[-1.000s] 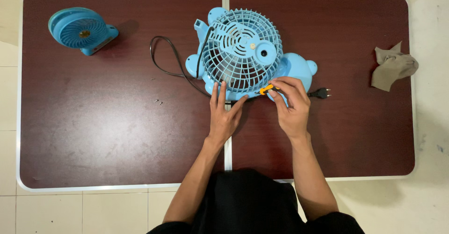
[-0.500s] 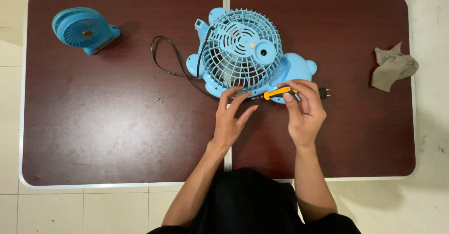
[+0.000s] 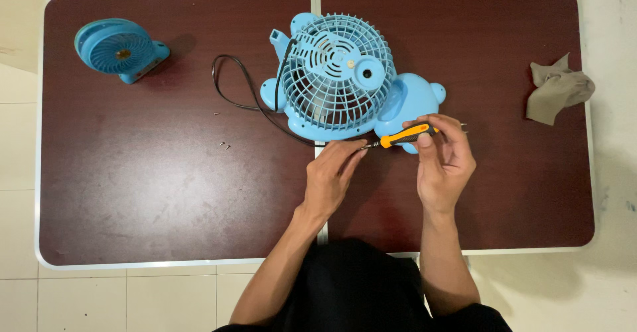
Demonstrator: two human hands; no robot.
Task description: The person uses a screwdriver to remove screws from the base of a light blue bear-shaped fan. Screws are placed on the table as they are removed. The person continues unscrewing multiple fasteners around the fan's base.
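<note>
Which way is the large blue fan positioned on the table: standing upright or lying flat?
Lying flat. The large blue fan rests on the table with its round grille facing straight up at the camera, its base alongside.

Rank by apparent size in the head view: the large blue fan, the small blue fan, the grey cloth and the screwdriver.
1. large blue fan
2. small blue fan
3. grey cloth and screwdriver: too alike to rank, as the right hand partly hides the handle.

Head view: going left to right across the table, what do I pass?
small blue fan → loose screws → black cord loop → big blue fan → orange-handled screwdriver in the right hand → crumpled grey cloth.
</note>
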